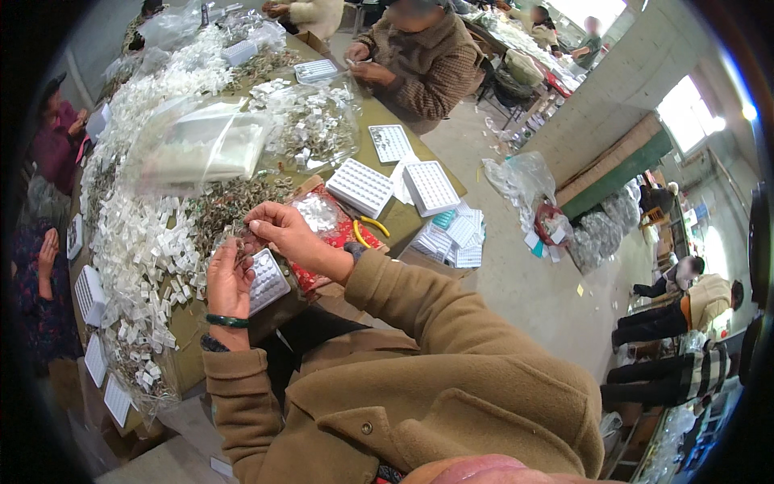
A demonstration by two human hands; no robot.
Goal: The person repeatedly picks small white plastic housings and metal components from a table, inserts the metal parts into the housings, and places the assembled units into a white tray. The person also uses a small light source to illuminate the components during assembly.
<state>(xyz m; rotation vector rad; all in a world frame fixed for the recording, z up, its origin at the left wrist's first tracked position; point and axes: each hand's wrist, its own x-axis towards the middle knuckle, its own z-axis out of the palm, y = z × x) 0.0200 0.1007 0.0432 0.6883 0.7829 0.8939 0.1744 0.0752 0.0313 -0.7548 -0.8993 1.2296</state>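
My left hand (229,284), with a dark green bangle (226,321) at the wrist, is raised over the near edge of the table with its fingertips pinched. Close beside it, my right hand (292,235) reaches in from the right, its thumb and fingers bent together. Both sets of fingertips meet around something small that I cannot make out. Partly below the hands lies a white tray (268,282) with rows of round cells. Just beyond them is a heap of small brownish and greenish pieces (227,203). Small white plastic pieces (149,242) are piled to the left.
Yellow-handled pliers (373,226) rest by a red patterned cloth (345,231). White tray stacks (360,187) stand right of it. A large clear plastic bag (205,145) covers the table's middle. Across the table sits a person in a brown fleece jacket (427,64); others sit along the left.
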